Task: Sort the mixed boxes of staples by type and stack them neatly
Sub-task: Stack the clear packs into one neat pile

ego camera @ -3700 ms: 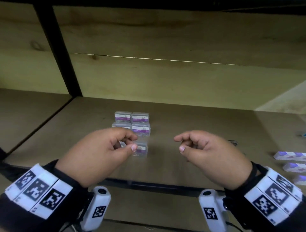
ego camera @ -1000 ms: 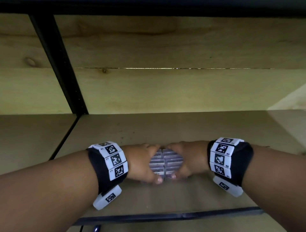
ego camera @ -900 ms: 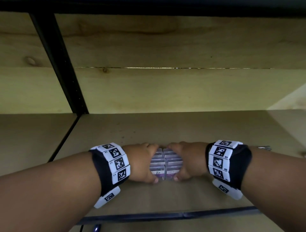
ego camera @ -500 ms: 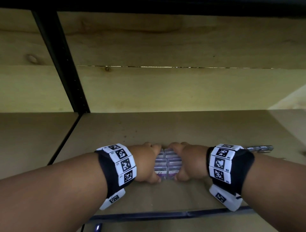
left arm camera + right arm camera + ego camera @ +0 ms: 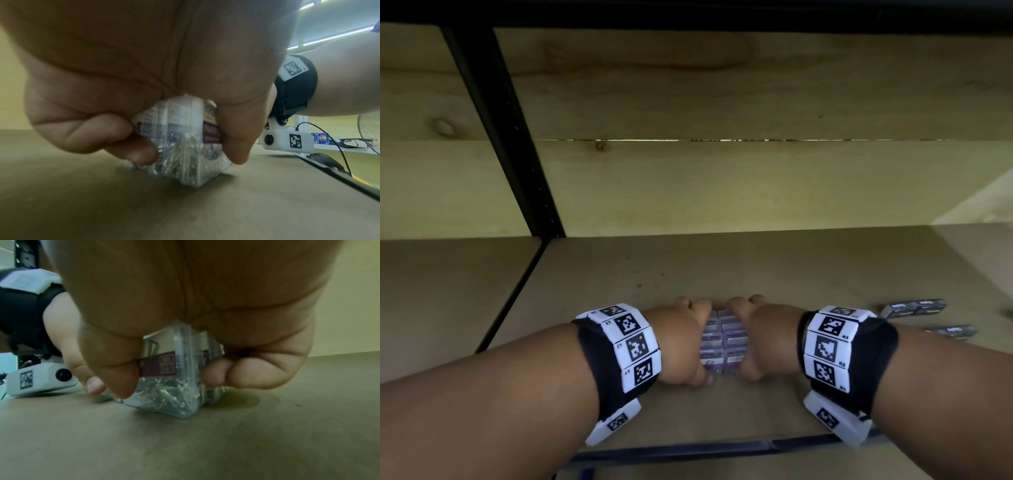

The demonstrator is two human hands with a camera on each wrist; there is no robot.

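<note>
A tight block of clear staple boxes with purple labels [image 5: 723, 346] stands on the wooden shelf [image 5: 756, 274], two columns side by side. My left hand [image 5: 693, 342] grips its left side. In the left wrist view the thumb [image 5: 236, 138] lies on the front box [image 5: 185, 146] and the curled fingers [image 5: 127, 146] hold the far end. My right hand [image 5: 750, 337] grips the right side the same way, thumb [image 5: 115, 369] on the front of the boxes [image 5: 170, 382] and fingers [image 5: 246, 373] behind. The hands hide most of the block.
Two dark blue boxes [image 5: 914, 308] [image 5: 952, 331] lie flat on the shelf to the right of my right wrist. A black upright post [image 5: 517, 154] stands at the back left. The shelf's black front rail [image 5: 722, 448] runs below my wrists.
3.7 s ago both hands hovered apart above the spread boxes; now they clasp the boxes as one block. Over the last second the grip has held, and the blue boxes have come into view.
</note>
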